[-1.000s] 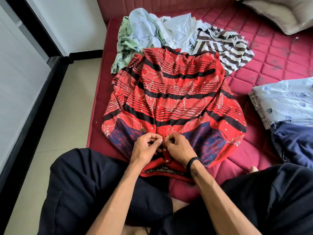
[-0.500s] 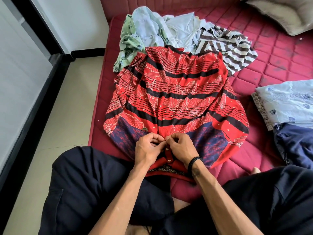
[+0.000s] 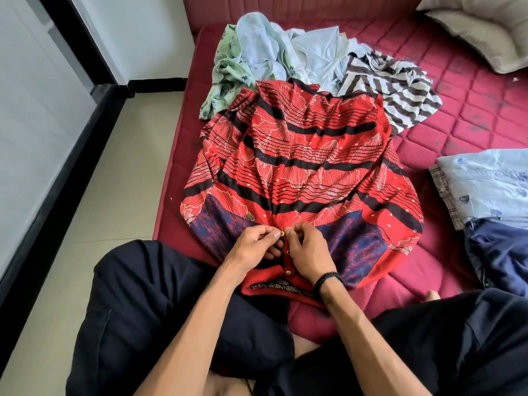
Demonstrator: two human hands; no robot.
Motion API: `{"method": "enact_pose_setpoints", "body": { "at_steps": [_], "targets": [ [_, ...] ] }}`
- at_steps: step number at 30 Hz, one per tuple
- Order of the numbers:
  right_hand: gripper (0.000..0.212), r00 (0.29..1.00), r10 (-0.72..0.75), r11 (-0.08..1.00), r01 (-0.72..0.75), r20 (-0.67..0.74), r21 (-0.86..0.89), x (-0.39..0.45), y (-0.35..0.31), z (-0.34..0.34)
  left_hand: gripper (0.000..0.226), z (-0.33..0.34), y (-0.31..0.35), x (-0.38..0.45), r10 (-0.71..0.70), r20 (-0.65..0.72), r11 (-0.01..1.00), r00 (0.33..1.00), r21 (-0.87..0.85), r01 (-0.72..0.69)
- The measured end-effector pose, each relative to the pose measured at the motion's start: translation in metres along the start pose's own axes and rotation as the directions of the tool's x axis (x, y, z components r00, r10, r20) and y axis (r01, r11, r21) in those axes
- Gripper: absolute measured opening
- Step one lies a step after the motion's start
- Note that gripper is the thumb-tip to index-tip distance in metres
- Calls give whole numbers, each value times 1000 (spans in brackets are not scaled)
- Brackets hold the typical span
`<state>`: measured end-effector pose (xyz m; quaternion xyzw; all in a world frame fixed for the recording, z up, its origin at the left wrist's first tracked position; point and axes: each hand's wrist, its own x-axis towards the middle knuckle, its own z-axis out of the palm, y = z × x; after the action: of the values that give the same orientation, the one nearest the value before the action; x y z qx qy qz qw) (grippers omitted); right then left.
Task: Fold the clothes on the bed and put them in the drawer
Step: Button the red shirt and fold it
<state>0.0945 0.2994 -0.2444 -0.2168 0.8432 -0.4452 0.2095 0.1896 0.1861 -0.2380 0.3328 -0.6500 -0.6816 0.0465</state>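
A red dress [image 3: 303,167] with black stripes and dark blue patches lies spread flat on the maroon mattress [image 3: 471,115], its collar end nearest me. My left hand [image 3: 254,244] and my right hand [image 3: 307,250] meet at the button placket just below the collar. Both pinch the fabric there, on either side of a small gold button. A second gold button shows lower on the placket, by my right wrist. Behind the dress lies a heap of unfolded clothes [image 3: 285,52]: green, pale blue and a brown-and-white striped top [image 3: 400,90].
Folded clothes are stacked at the right edge: a pale blue printed shirt [image 3: 485,181] over a checked piece, and a dark blue garment [image 3: 503,250]. A beige pillow [image 3: 485,27] lies at the far right corner. My crossed legs in black trousers fill the foreground. Tiled floor lies left.
Both hands stayed at the placket with small finger movements; the gold button now shows between my fingertips. The dress has not shifted on the bed.
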Motion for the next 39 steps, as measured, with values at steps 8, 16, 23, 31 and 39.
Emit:
{"method": "enact_pose_setpoints", "body": {
  "at_steps": [8,16,23,31,39],
  "targets": [
    [13,700,-691,642,709,180,-292,-6,-43,15,22,-66,8,-11,456,-783,874,424,484,-46],
    [37,93,-505,-146,971,858,-191,14,-89,87,52,-100,-2,1,-114,-787,962,607,-240,-131],
    [30,299,-234,-155,928,925,-339,42,-147,68,32,-100,-9,7,-199,-760,934,618,-339,-116],
    [25,516,-556,154,834,651,-530,57,-280,-46,90,-24,21,-14,-53,18,607,998,-793,46],
    [42,642,-742,383,643,194,-663,28,-401,-190,18,43,115,9,430,-112,867,896,-225,-444]
  ]
}}
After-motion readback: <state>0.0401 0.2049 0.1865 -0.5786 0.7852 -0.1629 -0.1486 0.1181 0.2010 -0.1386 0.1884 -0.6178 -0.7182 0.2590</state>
